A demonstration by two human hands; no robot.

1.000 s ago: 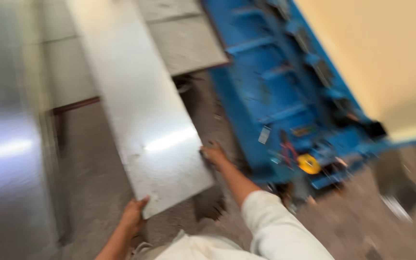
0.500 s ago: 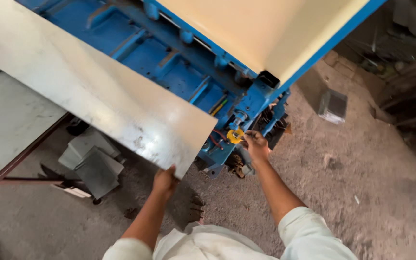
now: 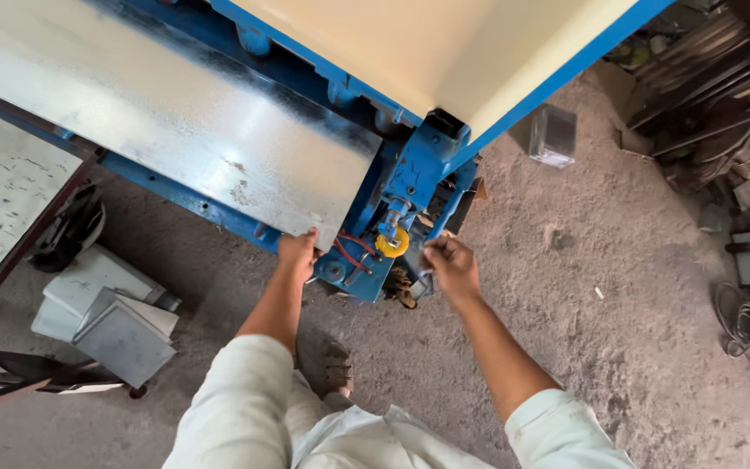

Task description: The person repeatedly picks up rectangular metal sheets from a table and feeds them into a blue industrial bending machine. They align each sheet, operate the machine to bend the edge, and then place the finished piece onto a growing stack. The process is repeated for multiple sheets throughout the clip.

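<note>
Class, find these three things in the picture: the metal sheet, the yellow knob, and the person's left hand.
metal sheet [image 3: 175, 130], head view, on the middle of its shiny face.
yellow knob [image 3: 391, 244], head view, on its round front.
left hand [image 3: 297, 254], head view, on its back, at the sheet's near corner.

soft daylight, sheet glare, sharp, faint shadows

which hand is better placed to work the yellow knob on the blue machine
Right, probably. The right hand sits just beside the yellow knob and looks free, though a small part may be under its fingers. The left hand grips the metal sheet's near edge.
</note>
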